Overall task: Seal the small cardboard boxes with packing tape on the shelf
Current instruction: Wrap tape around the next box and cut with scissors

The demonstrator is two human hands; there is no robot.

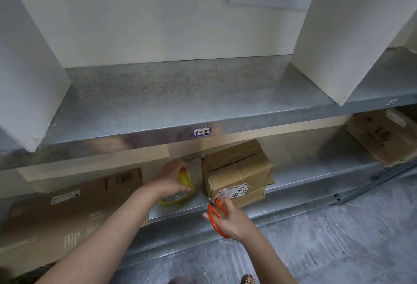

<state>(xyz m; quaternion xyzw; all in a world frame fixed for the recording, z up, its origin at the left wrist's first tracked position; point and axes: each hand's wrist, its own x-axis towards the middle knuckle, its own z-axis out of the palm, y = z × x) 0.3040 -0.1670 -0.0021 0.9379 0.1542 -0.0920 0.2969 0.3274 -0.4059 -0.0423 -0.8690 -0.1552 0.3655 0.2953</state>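
**Desk:** Where are your hands?

**Me:** My left hand [168, 181] is curled over the top of the yellow tape roll [180, 190]. It grips the roll where it stands on the lower shelf [304, 184], a little back from the front edge. My right hand [232, 218] has its fingers closed through the orange loops of the scissors [214, 213], with the tips pointing at that front edge.

**Desk:** And the box?

**Me:** The small cardboard box [237, 171] sits on the same shelf, just right of the roll, with its labelled face near the front edge. The top flaps gape along a dark seam, so I judge it isn't sealed.

**Desk:** How will you tape it?

**Me:** I'd find the loose end first and stick it low on the near face. Then I'd draw the roll over the seam toward the back edge, keeping the tape taut and centred. The cardboard looks crumpled and will likely spring up, so I'd press the flaps flat before the tape lands. I'd cut only once the strip laps over the far side.

**Desk:** Is anything in the way?

**Me:** The big carton [67, 211] at the shelf's left end lies near my forearm. The upper shelf [158, 94] overhangs, so I judge the room for lifting the roll to be tight.
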